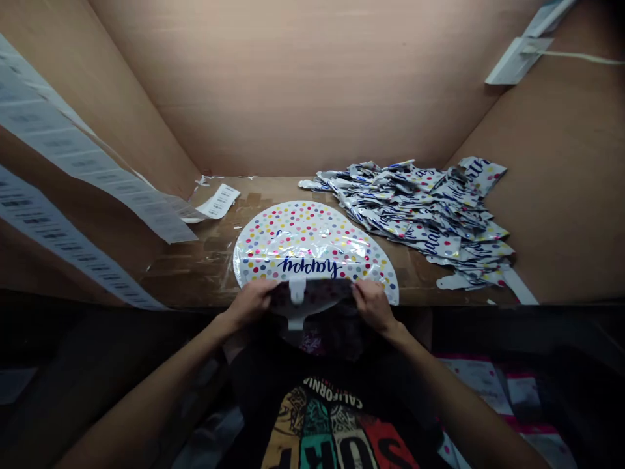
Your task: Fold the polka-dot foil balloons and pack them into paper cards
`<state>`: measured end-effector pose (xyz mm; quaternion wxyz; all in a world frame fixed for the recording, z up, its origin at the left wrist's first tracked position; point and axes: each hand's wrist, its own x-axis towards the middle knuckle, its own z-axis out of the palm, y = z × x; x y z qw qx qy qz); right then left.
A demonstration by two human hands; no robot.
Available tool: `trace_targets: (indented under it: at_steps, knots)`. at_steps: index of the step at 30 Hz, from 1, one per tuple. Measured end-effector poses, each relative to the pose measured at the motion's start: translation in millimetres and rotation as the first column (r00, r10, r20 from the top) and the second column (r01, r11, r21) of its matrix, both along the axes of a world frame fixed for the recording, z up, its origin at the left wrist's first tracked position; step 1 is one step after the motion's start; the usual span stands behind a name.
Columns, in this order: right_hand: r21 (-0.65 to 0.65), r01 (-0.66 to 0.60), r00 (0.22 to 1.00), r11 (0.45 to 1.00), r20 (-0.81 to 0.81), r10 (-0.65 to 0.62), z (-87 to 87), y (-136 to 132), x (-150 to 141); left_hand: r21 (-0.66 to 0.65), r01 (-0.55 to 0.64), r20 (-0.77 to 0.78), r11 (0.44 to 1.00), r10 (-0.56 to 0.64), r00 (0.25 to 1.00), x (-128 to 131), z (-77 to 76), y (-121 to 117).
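Hands report: I log the left hand [251, 303] and right hand [374, 306] gripping the near edge of a polka-dot foil balloon [312, 238], lying at 12 o'clock on the table [188, 280], long axis 9-to-3, neither hand nearer.

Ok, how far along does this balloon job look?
Looks done: the heap of flat foil balloons at back right. In hand: one dotted "happy" foil balloon, gripped at its near edge by the left hand and right hand. Left, it seems: the long barcode label strips hanging at left, full of labels.

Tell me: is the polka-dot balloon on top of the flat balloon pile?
No, the polka-dot balloon lies on the brown work surface beside the flat balloon pile.
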<state>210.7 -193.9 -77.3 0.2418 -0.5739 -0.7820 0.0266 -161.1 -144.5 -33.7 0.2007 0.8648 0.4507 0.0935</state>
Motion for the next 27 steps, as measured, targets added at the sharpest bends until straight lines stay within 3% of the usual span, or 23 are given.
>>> trace_targets:
  at_steps: [2,4,5,8,10,12,14,18,24,27]
  knots:
    - [-0.054,0.162,0.980,0.985,0.130,-0.154,2.0,13,-4,-0.136,-0.162,-0.242,0.977,0.126,0.962,15,20.5,24]
    - [-0.073,0.215,0.954,0.974,0.231,-0.194,2.4,22,-8,-0.136,-0.245,-0.440,0.960,0.163,0.883,36,38.4,47]
    - [-0.074,0.214,0.948,0.974,0.258,-0.189,2.0,24,-9,-0.092,-0.242,-0.467,0.966,0.173,0.867,47,44.9,57]
    - [-0.062,0.190,0.947,0.980,0.274,-0.167,0.0,25,-8,0.001,-0.147,-0.365,0.989,0.137,0.921,81,51.3,84]
    - [-0.055,0.189,0.951,0.980,0.261,-0.169,-0.8,24,-4,-0.141,-0.082,-0.325,0.987,0.032,0.945,100,47.3,97]
    - [-0.049,0.193,0.956,0.980,0.235,-0.176,-0.7,23,1,-0.334,-0.031,-0.303,0.942,-0.076,0.950,111,42.2,105]
    - [-0.022,0.200,0.962,0.980,0.195,-0.192,0.1,23,7,-0.403,0.023,-0.237,0.915,-0.128,0.963,114,40.3,106]
    - [0.087,0.171,0.976,0.981,0.123,-0.181,3.2,27,18,-0.343,0.032,-0.106,0.939,-0.072,0.992,109,47.9,93]
    - [0.163,0.108,0.988,0.981,0.089,-0.123,9.6,35,27,-0.221,-0.032,-0.125,0.975,0.004,0.992,114,59.1,81]
    - [0.192,0.178,0.984,0.965,-0.007,-0.180,15.3,36,30,-0.270,0.012,0.003,0.963,-0.012,1.000,112,65.3,84]
